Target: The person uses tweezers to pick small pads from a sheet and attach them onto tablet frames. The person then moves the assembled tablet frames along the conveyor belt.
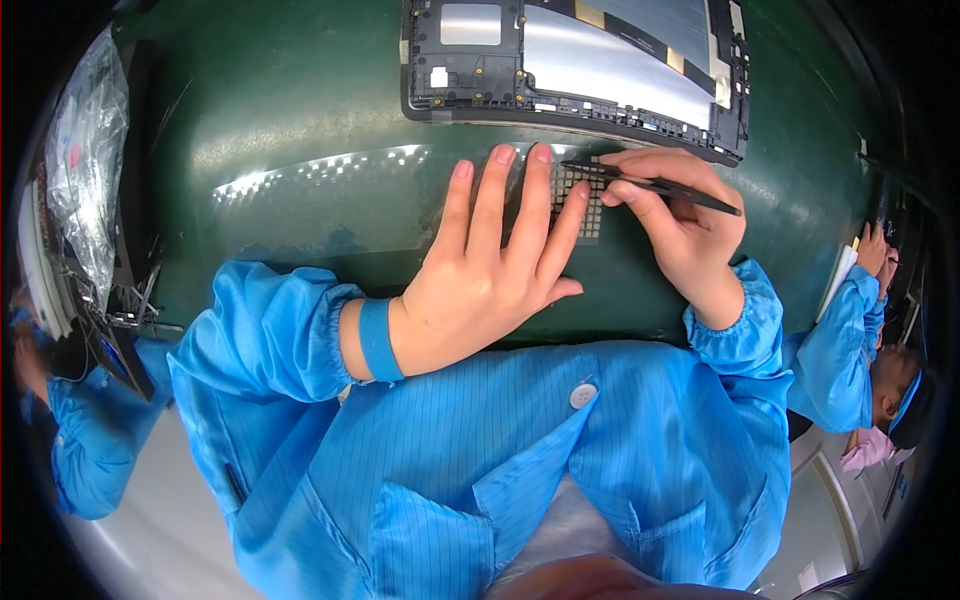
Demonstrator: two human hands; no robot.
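Right hand (690, 225) pinches black tweezers (712, 203) over the gridded sheet (592, 220), upper center; left hand (475, 270) lies spread, grasping nothing. Picking appears underway; the next move likely needs steadiness.

Glossy dark-green table (330, 70) across most of the background, with soft white light glare (265, 125) on top. Smooth pale grey floor (160, 500) at lower left. Pale framed surface (810, 510) at lower right, too distorted to tell whether floor or furniture. Off to the far left, co-worker in blue (90, 430); off to the far right, another in a blue sleeve (840, 365). Black lens vignette all round.
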